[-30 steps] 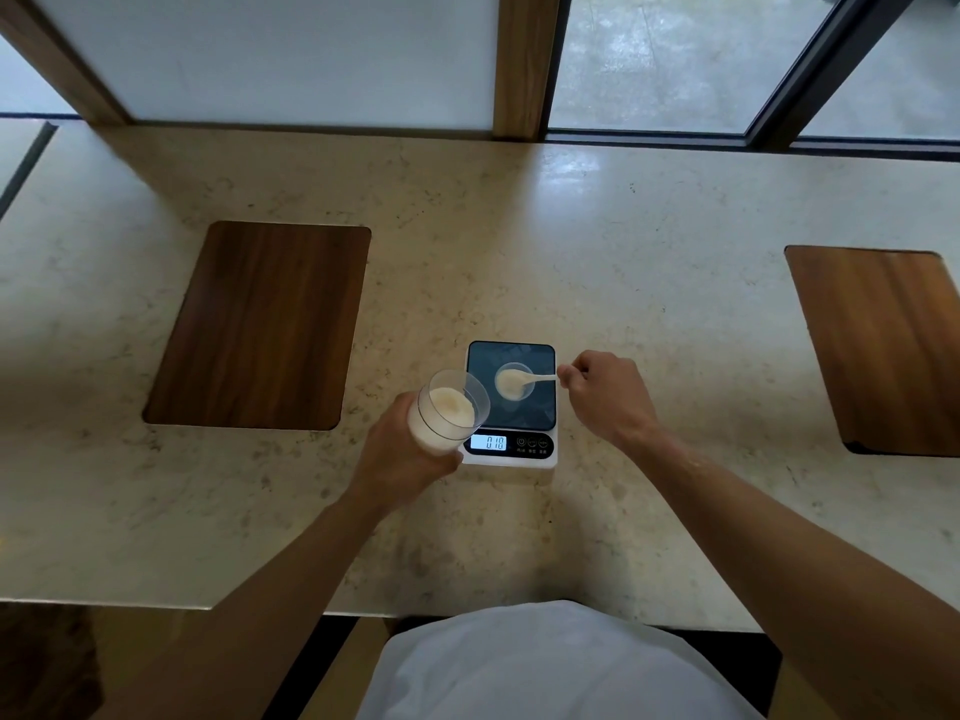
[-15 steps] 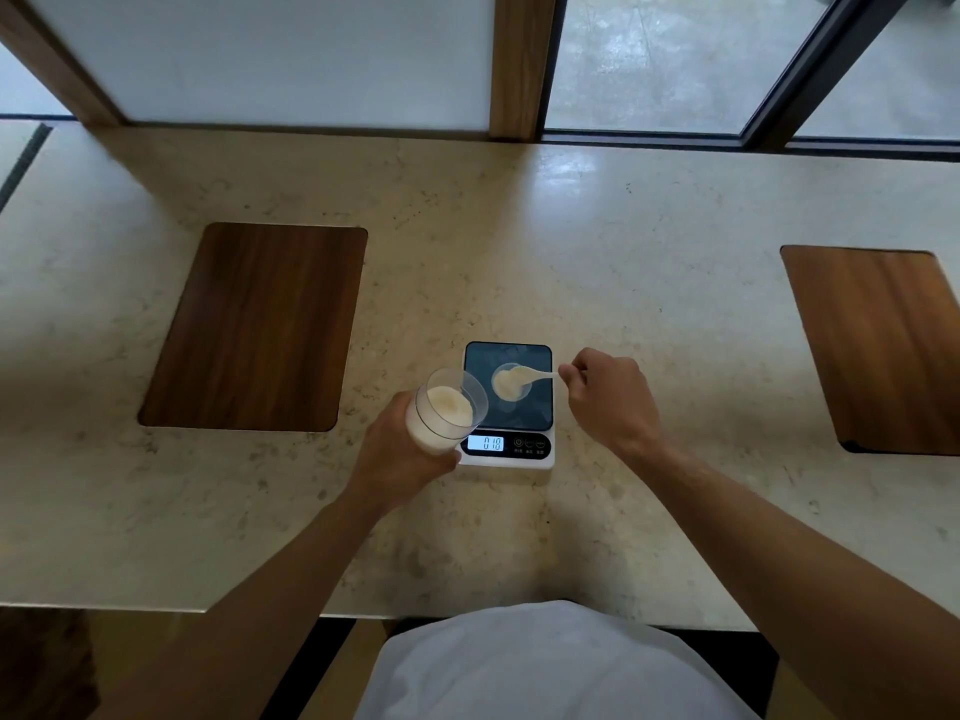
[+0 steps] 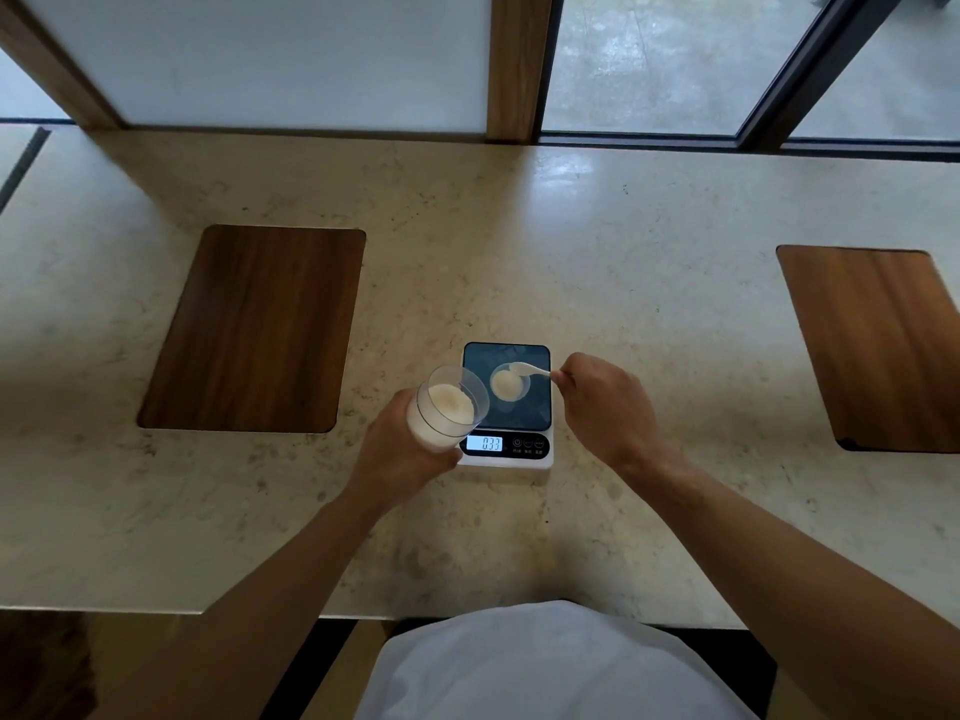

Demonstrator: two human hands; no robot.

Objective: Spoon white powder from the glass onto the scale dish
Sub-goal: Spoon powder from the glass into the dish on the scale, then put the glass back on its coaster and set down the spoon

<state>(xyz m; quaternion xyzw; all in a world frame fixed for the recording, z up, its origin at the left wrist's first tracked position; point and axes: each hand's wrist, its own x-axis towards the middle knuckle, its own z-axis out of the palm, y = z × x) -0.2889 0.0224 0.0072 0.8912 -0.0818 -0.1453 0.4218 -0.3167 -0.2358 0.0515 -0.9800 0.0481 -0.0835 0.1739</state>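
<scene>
My left hand (image 3: 402,457) grips a clear glass (image 3: 448,407) of white powder, tilted toward the scale and held just left of it. A small white kitchen scale (image 3: 508,405) with a dark top sits on the stone counter; its display reads 033. A small clear dish (image 3: 510,385) on the scale holds a heap of white powder. My right hand (image 3: 605,405) pinches a white spoon (image 3: 530,370) by its handle, with the bowl of the spoon over the far rim of the dish.
Two wooden boards are set into the pale stone counter (image 3: 649,283): a dark one (image 3: 254,327) at the left, a lighter one (image 3: 878,348) at the right. Window frames run along the far edge. My white shirt fills the bottom of the view.
The spoon's bowl has shifted from over the dish's middle to its far rim. The powder heap in the dish looks larger, and the display rose from 010 to 033. The glass stayed put.
</scene>
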